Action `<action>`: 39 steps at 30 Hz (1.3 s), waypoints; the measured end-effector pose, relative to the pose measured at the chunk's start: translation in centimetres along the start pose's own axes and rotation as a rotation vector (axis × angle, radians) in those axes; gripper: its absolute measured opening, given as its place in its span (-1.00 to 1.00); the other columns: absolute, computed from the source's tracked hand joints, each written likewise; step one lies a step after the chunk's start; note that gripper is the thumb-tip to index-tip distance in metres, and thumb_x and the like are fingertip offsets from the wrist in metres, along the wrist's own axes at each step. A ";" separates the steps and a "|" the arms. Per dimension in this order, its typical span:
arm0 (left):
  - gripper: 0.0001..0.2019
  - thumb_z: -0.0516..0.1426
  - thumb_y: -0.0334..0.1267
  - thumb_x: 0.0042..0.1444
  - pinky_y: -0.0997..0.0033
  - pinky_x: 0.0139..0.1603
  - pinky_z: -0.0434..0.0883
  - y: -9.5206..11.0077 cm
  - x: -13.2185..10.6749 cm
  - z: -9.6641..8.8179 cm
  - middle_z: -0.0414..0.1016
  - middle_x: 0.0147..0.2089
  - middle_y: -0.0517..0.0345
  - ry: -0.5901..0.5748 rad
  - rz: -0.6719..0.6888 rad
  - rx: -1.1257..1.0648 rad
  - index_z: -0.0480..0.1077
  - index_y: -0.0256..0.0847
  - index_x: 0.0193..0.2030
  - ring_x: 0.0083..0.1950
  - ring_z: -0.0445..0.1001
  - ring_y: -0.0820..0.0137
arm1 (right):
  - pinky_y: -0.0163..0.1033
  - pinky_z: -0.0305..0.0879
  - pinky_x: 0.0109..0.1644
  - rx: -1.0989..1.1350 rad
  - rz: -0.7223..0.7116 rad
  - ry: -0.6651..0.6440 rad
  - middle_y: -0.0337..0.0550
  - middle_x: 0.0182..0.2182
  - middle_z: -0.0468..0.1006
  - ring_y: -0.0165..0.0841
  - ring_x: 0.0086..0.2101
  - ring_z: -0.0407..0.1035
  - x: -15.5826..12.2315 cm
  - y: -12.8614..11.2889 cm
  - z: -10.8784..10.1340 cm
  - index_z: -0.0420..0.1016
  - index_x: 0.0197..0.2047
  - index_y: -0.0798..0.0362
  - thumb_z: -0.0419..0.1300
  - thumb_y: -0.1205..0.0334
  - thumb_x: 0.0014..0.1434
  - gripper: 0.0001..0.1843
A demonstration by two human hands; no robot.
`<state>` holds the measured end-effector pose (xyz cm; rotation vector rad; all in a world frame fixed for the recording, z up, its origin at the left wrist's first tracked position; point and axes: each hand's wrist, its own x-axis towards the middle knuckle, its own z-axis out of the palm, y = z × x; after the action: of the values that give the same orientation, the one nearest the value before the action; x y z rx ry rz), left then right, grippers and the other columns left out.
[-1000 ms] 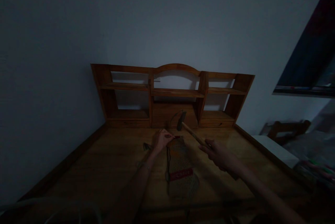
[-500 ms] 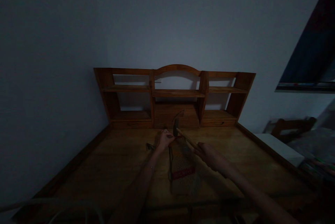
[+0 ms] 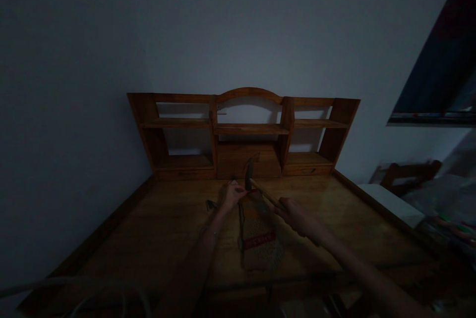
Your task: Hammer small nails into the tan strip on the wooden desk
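A hammer [image 3: 265, 193] with a pale wooden handle is in my right hand [image 3: 295, 215], whose fingers are wrapped round the grip. Its dark metal head [image 3: 249, 178] stands over the far edge of a patterned cloth-like piece [image 3: 259, 224] with a red band, lying flat on the wooden desk. My left hand [image 3: 233, 195] is closed in a pinch at that same far edge, just left of the hammer head. What the left fingertips hold is too small and dark to make out. A small dark strip-like thing [image 3: 211, 205] lies left of my left wrist.
The wooden desk [image 3: 148, 229] has raised side edges. A wooden shelf unit [image 3: 251, 130] stands along its back, against the wall. To the right are a white surface [image 3: 390, 204], a wooden chair back [image 3: 411, 174] and plastic-wrapped items. A pale curved rail [image 3: 85, 281] crosses the lower left.
The whole view has shifted slightly. Both hands, the hammer and the patterned piece keep nearly the same places relative to one another.
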<state>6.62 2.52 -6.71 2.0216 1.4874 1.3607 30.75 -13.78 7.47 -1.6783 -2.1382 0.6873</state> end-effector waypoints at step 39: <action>-0.92 0.27 -0.24 -0.01 0.50 -0.29 0.27 0.9 -0.2 -0.3 0.42 -0.43 0.18 -0.019 -0.009 -0.035 0.56 -0.18 -0.46 -0.31 0.39 0.45 | -0.38 -0.04 -0.56 0.037 0.014 -0.005 -0.19 -0.54 0.37 -0.46 -0.58 0.21 -0.8 -0.7 -0.9 0.32 -0.34 0.08 0.00 0.10 0.25 -0.76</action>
<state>6.91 1.84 -6.01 1.9984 1.4527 1.3511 30.87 -14.53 8.64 -1.6753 -2.1060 0.7311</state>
